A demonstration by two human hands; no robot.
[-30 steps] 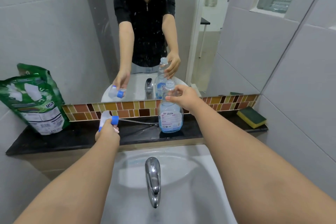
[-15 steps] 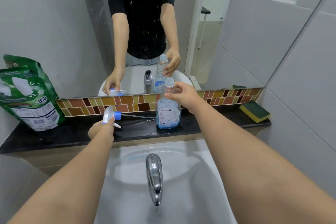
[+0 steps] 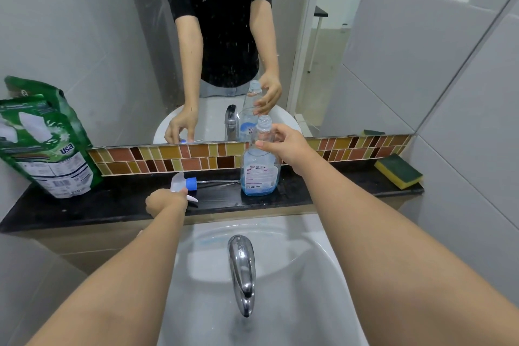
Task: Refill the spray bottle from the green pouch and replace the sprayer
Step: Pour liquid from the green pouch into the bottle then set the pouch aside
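The bottle [image 3: 259,166] stands open on the bench [image 3: 112,208], right hand [image 3: 283,143] gripping its neck; the left hand [image 3: 165,201] is clamped on the sprayer [image 3: 184,185]. The pouch [image 3: 47,143] leans well apart at the left. One-handed pouring could miss the narrow mouth and spill.

The green plastic refill pouch [image 3: 47,146], standing at the left end of the black worktop [image 3: 112,209], carries the white lettering "usa" on its front panel. Below it sits a white panel with a barcode and fine print, too small to read. The clear plastic spray bottle [image 3: 259,166] bears a white label whose print is illegible.
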